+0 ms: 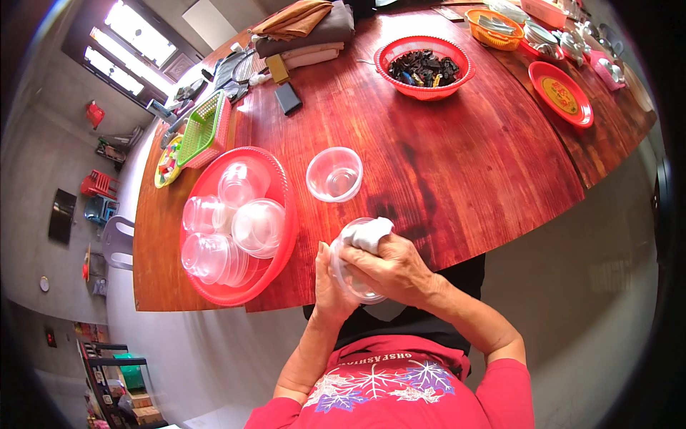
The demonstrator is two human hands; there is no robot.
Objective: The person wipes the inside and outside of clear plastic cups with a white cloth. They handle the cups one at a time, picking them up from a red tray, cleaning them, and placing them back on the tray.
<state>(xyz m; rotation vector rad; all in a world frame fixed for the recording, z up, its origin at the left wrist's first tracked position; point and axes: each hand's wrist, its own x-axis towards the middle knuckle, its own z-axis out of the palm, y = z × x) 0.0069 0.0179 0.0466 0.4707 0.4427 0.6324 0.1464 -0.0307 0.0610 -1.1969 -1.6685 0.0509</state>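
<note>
Close to my body, just off the table's front edge, my left hand grips a clear plastic bowl by its side. My right hand is closed on a white cloth, pressing it at the bowl's rim and inside; the fingertips are partly hidden within. Another clear plastic bowl stands upright on the table just beyond my hands. To the left, a large round red tray bears several stacks of clear plastic bowls, many tipped on their sides.
On the wooden table are a red basket of dark pieces, a green-and-pink basket, a dark phone-like block and folded cloths. A red plate and an orange basket lie far right.
</note>
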